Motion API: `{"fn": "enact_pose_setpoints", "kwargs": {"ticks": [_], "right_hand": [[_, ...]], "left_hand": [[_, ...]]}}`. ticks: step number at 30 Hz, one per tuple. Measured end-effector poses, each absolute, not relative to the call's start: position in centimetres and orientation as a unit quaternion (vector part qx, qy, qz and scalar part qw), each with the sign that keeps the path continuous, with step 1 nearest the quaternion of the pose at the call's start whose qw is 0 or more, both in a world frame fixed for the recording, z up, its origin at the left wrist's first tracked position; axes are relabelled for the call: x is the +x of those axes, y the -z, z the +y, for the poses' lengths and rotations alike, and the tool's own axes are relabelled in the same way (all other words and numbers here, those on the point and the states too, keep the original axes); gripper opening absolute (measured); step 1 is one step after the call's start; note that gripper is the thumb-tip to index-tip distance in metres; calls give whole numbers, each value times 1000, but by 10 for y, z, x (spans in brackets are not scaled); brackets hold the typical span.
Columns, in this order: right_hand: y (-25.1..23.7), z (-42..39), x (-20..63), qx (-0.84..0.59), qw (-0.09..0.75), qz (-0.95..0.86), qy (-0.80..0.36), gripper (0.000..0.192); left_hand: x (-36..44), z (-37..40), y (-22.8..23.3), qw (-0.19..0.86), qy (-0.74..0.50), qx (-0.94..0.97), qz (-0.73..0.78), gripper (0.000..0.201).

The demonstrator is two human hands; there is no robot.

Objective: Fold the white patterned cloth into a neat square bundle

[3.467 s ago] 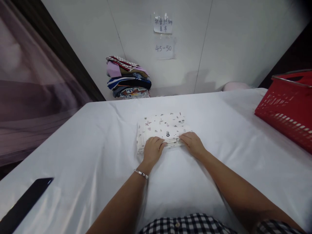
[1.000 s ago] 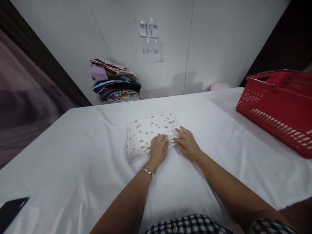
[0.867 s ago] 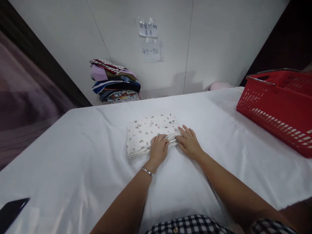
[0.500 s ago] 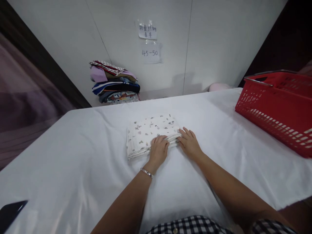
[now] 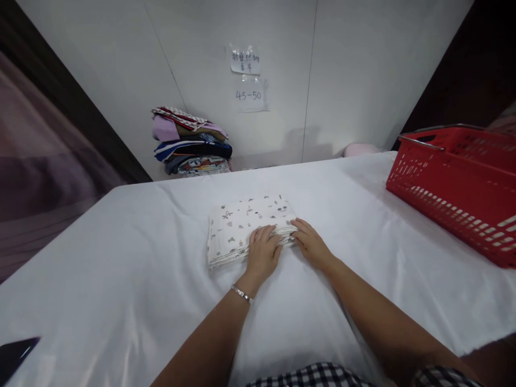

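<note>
A folded white cloth (image 5: 242, 221) with small grey-brown prints lies on the white-covered table, its layered edge towards me. My left hand (image 5: 263, 252) grips the middle of that near edge, fingers over the top and thumb against the layers. At the near right corner, my right hand (image 5: 312, 244) has its fingers closed on the cloth's layers. Part of the front edge is hidden behind my left hand. A silver bracelet (image 5: 242, 293) circles my left wrist.
A red plastic basket (image 5: 455, 188) stands on the table (image 5: 121, 279) at the right. Beyond the far edge is a stack of folded fabrics (image 5: 193, 145) against the wall. A dark flat object (image 5: 16, 355) lies at the near left. Paper signs (image 5: 248, 95) hang on the wall.
The right hand's fingers have drawn closer together at the cloth's corner. My left hand keeps nearly the same place. The camera view has shifted slightly; the cloth stays folded.
</note>
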State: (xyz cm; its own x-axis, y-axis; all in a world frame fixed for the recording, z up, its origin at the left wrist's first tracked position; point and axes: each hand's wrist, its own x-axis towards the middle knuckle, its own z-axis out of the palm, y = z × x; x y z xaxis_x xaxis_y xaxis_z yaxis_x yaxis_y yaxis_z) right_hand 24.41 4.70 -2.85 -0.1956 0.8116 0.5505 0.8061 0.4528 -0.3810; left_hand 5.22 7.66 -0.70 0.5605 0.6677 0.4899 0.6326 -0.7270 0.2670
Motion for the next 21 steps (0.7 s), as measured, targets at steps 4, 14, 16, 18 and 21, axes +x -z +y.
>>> {"fn": "enact_pose_setpoints", "kwargs": {"ticks": [4,14,16,18,21], "right_hand": [[25,46,243,-526,356,-772,-29,23],[30,45,260,-559,551,-579,-223,15],[29,46,261,-592,528,-559,-240,16],[27,45,260,-622,484,-572,-228,18],[24,43,257,-630,439,-608,-204,20]], "left_hand": [[70,75,4,9,-279,892,356,23],[100,81,14,-26,-251,900,355,21],[102,80,14,-29,-251,900,355,20],[103,81,15,-35,-252,900,355,18],[105,82,17,-40,-252,901,351,18]]}}
